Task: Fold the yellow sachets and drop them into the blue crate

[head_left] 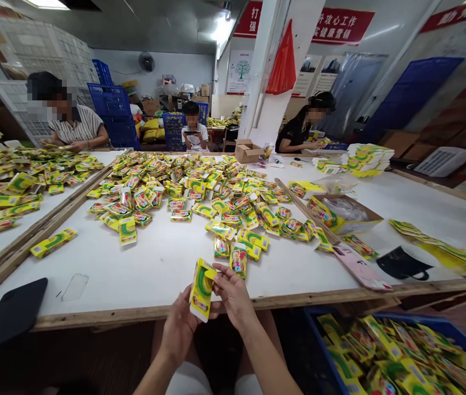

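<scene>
A small yellow carton [201, 289] with a green curved print is held upright, slightly tilted, just over the table's front edge. My left hand [178, 325] is closed around its lower left side and back. The fingers of my right hand [234, 295] are closed at its upper right edge, by the top end; exactly what they pinch there is partly hidden. Just beyond my hands, a few similar cartons [238, 260] lie on the white table [134, 280]. Behind them spreads a large heap of cartons [200, 184].
Wooden strips [47, 227] divide the table. At left lies a black flat object [10, 315]; at right are a pink case [360, 267], a black mug [403, 263] and an open box [364, 216]. A blue crate [323, 351] of cartons stands low right. Several people sit across the table.
</scene>
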`<state>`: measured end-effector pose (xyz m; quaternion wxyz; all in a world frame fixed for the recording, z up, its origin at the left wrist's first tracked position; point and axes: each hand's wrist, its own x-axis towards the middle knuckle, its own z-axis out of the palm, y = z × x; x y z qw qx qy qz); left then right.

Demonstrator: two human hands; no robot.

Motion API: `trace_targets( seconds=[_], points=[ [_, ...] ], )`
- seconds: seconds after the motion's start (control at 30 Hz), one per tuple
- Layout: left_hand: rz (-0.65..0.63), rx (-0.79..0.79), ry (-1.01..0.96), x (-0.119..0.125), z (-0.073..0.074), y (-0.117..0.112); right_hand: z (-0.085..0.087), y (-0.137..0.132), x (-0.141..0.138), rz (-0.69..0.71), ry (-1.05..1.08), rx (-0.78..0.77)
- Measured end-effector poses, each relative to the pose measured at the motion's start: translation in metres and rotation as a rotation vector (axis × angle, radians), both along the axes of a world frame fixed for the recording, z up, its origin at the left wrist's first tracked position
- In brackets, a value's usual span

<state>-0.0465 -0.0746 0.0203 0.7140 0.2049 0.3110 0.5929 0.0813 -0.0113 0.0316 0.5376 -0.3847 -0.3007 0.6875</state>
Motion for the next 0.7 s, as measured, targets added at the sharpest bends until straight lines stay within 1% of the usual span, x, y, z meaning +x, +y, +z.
trace_targets(
  seconds=[0.07, 0.13, 0.23, 0.3, 0.4, 0.7],
  points=[
    [-0.096, -0.042, -0.026, -0.004, 0.007, 0.006, 0.001, -0.001, 0.003, 0.044, -0.087, 0.056],
    [-0.132, -0.055, 0.055, -0.005, 0.01, 0.011, 0.001, -0.001, 0.005, 0.097, -0.179, 0.101],
    [-0.104, -0.051, 0.23, -0.002, 0.007, 0.016, 0.0, -0.001, 0.006, 0.122, -0.306, 0.151],
    [-0.102, -0.056, 0.293, 0.0, 0.003, 0.017, -0.001, 0.0, 0.004, 0.11, -0.399, 0.187],
    [-0.107, -0.066, 0.303, 0.0, 0.0, 0.017, 0.0, 0.002, 0.003, 0.123, -0.507, 0.245],
    [-0.117, -0.048, 0.305, -0.007, 0.0, 0.016, 0.008, 0.003, 0.009, 0.147, -0.814, 0.361]
  ],
)
